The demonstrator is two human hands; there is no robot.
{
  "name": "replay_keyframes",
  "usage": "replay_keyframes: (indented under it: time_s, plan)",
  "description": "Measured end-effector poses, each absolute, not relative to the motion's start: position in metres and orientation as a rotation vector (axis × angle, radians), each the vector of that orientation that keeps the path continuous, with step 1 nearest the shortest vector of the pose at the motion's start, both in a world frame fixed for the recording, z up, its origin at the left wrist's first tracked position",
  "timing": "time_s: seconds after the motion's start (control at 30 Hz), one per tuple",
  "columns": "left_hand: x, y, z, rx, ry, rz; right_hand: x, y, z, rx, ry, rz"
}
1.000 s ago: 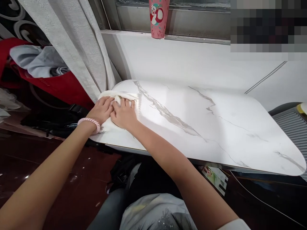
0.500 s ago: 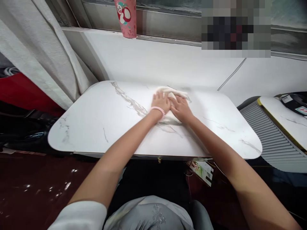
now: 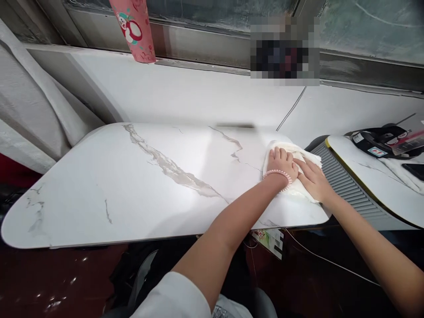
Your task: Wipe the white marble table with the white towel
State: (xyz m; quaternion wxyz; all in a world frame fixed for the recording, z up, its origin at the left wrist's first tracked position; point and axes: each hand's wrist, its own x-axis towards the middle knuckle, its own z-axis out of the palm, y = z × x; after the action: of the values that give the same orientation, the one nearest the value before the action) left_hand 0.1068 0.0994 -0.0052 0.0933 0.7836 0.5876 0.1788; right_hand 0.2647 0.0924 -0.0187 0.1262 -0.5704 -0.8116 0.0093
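A white cloth [image 3: 276, 148] lies spread and a little rumpled on the right end of a white marble-patterned tabletop [image 3: 82, 176]. My left hand [image 3: 284, 163], with a pink beaded band at the wrist, presses down on the cloth with its fingers spread. Beside it, my right hand [image 3: 313, 179] lies flat on the cloth, fingers stretched out toward the left hand and touching it. Both palms are hidden from above. Part of the cloth reaches the table's right edge.
A pink patterned cup [image 3: 137, 33] stands on the window ledge. To the right, a white-topped ribbed cabinet [image 3: 347, 185] carries a black strap-like item [image 3: 374, 141]. A pale curtain [image 3: 29, 101] hangs at left. A printed box [image 3: 270, 243] lies below the table.
Both hands have slid the cloth from the table's middle to its right end. The cloth now looks more spread out. The view has shifted right.
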Motion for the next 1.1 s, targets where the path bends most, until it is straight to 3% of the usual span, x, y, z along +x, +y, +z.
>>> replay_keyframes:
  time_s: [0.23,0.43,0.8,1.1]
  plan:
    - [0.101,0.133,-0.008,2.340,1.639,0.602,0.262,0.128,-0.027,-1.700,-2.288,-0.119]
    - [0.048,0.158,-0.009,2.311,1.689,0.556,0.196,0.149,-0.022,-1.707,-2.301,-0.171]
    - [-0.158,0.146,-0.013,2.296,1.752,0.531,-0.011,0.122,-0.022,-1.638,-2.360,-0.061]
    - [-0.331,0.052,-0.026,2.147,1.981,0.652,-0.165,0.052,-0.025,-1.243,-2.451,0.091]
